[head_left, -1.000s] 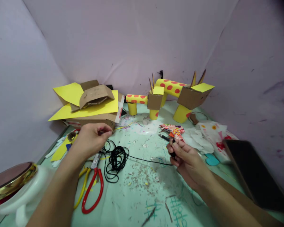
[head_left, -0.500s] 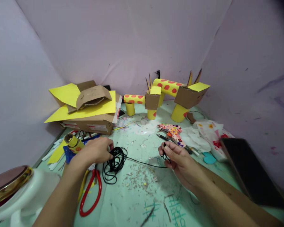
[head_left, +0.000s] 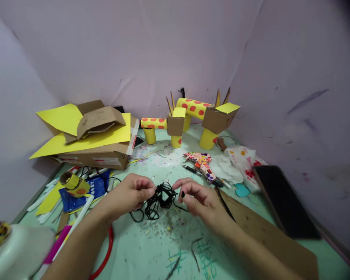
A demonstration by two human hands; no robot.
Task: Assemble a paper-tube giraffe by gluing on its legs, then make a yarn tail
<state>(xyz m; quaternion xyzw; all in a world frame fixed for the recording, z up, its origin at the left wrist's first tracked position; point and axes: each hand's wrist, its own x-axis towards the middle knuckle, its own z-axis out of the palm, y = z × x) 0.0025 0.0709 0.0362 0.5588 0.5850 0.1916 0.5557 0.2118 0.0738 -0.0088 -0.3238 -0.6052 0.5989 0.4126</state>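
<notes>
A loose tangle of black cord (head_left: 162, 198) hangs between my two hands over the middle of the table. My left hand (head_left: 134, 192) pinches its left side between thumb and fingers. My right hand (head_left: 196, 196) is at the tangle's right side, with a small black end or knot of the cord between thumb and fingers. A strand runs from the tangle toward my right palm. Under my left forearm, the red handle (head_left: 108, 252) of a pair of scissors shows in part.
Two yellow cardboard animals with red spots (head_left: 175, 124) (head_left: 208, 122) stand at the back. Cardboard box (head_left: 105, 155) and yellow sheets lie back left, a phone (head_left: 282, 198) and flat cardboard (head_left: 259, 229) right, a glue gun (head_left: 202, 163) mid-right, a white container (head_left: 26, 249) front left.
My left hand has lifted the black cord tangle and moved it right, close to my right hand. The camera view has shifted, so the background objects appear further left.
</notes>
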